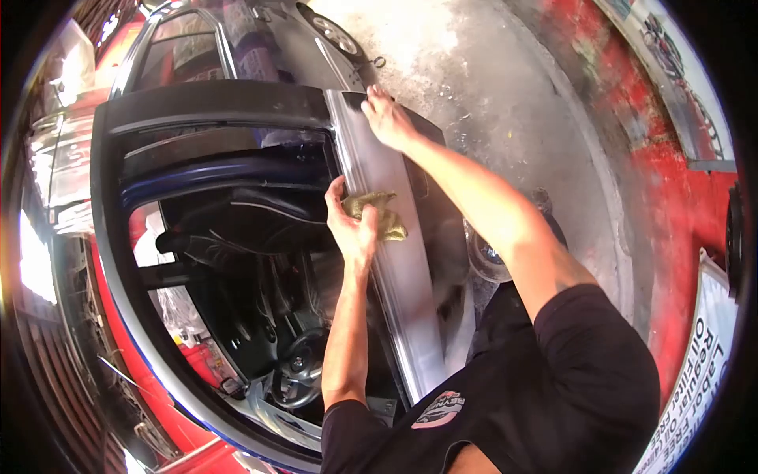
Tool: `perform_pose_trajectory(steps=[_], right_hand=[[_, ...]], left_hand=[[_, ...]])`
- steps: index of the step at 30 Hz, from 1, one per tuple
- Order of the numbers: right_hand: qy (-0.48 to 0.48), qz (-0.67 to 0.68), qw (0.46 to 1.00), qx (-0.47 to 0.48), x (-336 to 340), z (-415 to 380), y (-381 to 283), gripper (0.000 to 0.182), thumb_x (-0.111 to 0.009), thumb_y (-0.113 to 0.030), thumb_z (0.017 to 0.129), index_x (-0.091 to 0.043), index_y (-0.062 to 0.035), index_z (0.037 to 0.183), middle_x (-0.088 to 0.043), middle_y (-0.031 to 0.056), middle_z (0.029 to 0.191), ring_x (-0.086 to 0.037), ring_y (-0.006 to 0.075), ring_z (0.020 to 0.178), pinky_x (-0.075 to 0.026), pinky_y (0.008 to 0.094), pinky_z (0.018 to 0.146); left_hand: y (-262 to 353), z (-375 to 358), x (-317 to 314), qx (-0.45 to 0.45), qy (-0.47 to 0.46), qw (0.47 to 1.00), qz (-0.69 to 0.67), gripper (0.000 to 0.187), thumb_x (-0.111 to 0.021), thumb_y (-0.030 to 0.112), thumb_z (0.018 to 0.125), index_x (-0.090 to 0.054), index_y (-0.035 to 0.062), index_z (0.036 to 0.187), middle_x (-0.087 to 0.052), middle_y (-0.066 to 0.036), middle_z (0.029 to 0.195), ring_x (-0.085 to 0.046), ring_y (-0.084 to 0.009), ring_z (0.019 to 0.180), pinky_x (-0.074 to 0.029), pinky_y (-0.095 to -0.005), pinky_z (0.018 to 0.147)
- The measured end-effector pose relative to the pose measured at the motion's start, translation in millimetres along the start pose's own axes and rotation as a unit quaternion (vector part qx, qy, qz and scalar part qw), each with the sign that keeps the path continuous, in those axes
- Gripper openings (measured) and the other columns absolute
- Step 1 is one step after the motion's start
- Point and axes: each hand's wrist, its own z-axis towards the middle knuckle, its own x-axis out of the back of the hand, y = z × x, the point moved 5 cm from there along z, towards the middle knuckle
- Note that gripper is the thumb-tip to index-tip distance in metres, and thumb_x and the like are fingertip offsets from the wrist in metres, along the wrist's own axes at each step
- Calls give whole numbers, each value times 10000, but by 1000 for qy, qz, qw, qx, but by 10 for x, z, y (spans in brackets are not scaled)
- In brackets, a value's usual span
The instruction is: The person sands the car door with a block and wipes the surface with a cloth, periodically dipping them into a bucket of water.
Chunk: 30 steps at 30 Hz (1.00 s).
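A car door [407, 304] with a bare grey strip below its window opening runs down the middle of the view. My left hand [353, 225] grips a yellow-green cloth [383, 213] at the window sill, its fingers bent around the cloth's left side. Farther up the door, my right hand [385, 118] rests near the upper end of the grey strip, beside the dark window frame. Its fingers look close together, and what is beneath them is hidden.
Through the window opening a steering wheel [300, 367] and dark seats show. Another car's wheel [335, 35] is at the top. A red wall [687, 213] and a printed banner [699, 363] stand at the right.
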Motion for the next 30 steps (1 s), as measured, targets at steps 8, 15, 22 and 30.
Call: perform_pose_trajectory(steps=[8,15,22,30], right_hand=[[94,382,916,-83,206,-438,-215,654,-447,-343,1134,-311,63,1628,-231,300,1723,-235,454,1602,-244,506,1309],[40,412,908,-57,260,-802,-261,658,-435,-344,1135,-319,95,1611,-255,328,1703,-231,483,1596,-276,598,1272],[119,320,938,-51,-58,-235,-185,620,-478,-295,1119,-378,114,1575,-233,340,1704,-253,516,1576,-271,557,1290],[54,362,929,-49,-110,-41,134,626,-436,-311,1132,-359,130,1571,-293,362,1669,-296,490,1567,-286,503,1292]], left_hand=[[8,-3,-13,49,-7,999,-10,694,-646,75,789,-502,-63,1453,-594,-203,1361,-569,-278,1277,-410,-406,1162],[27,28,1,34,-8,998,55,664,-633,56,800,-510,-53,1444,-597,-182,1350,-580,-250,1238,-457,-390,1106],[-3,24,-24,70,-14,997,25,661,-627,35,807,-500,-51,1450,-575,-178,1385,-596,-238,1207,-469,-383,1095],[9,4,-21,50,-16,999,14,665,-637,52,815,-498,-47,1458,-570,-175,1387,-602,-238,1200,-486,-384,1076]])
